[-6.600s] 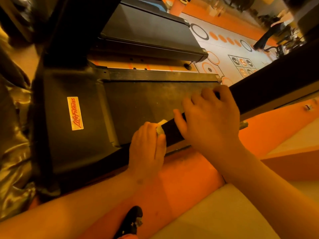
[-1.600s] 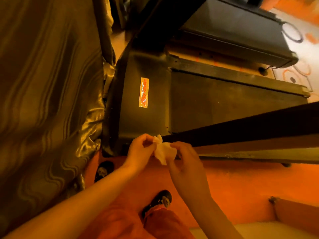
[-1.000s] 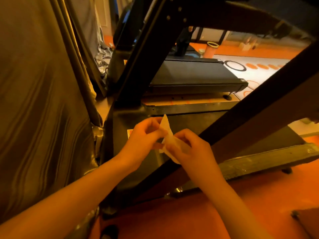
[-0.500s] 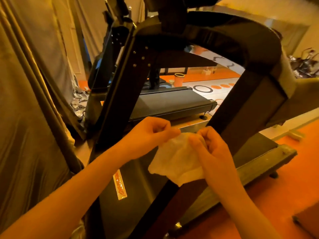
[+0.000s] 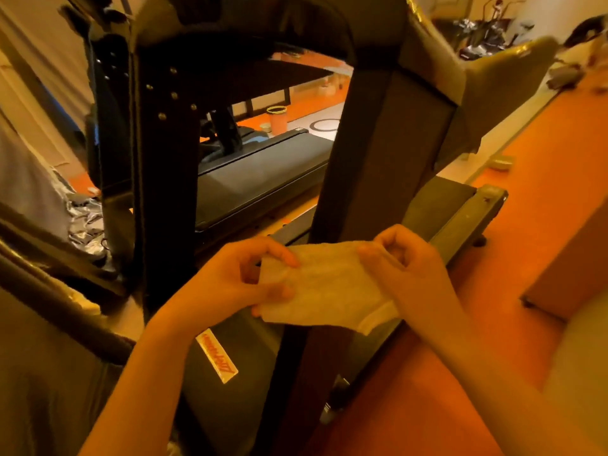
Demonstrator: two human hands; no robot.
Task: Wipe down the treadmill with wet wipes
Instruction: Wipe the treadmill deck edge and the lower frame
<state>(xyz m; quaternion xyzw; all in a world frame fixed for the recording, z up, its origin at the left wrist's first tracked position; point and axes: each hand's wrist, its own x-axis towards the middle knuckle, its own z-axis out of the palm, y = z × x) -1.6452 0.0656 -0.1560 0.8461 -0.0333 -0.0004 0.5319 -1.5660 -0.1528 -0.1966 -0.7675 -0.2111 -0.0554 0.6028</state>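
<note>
A white wet wipe is stretched out flat between my two hands, in front of the black treadmill. My left hand pinches the wipe's left edge between thumb and fingers. My right hand pinches its right edge with curled fingers. The wipe hangs in the air just in front of the treadmill's right upright post and touches nothing else. Below my hands lies the motor cover with a red and yellow label.
A second treadmill stands behind, seen between the uprights. Grey curtains hang at the left. Orange floor spreads at the right, with a box-like block on it. An orange bin stands far back.
The view rose from the treadmill's deck to its uprights. Both hands lifted the crumpled wipe off the side rail and have pulled it open into a wide flat sheet.
</note>
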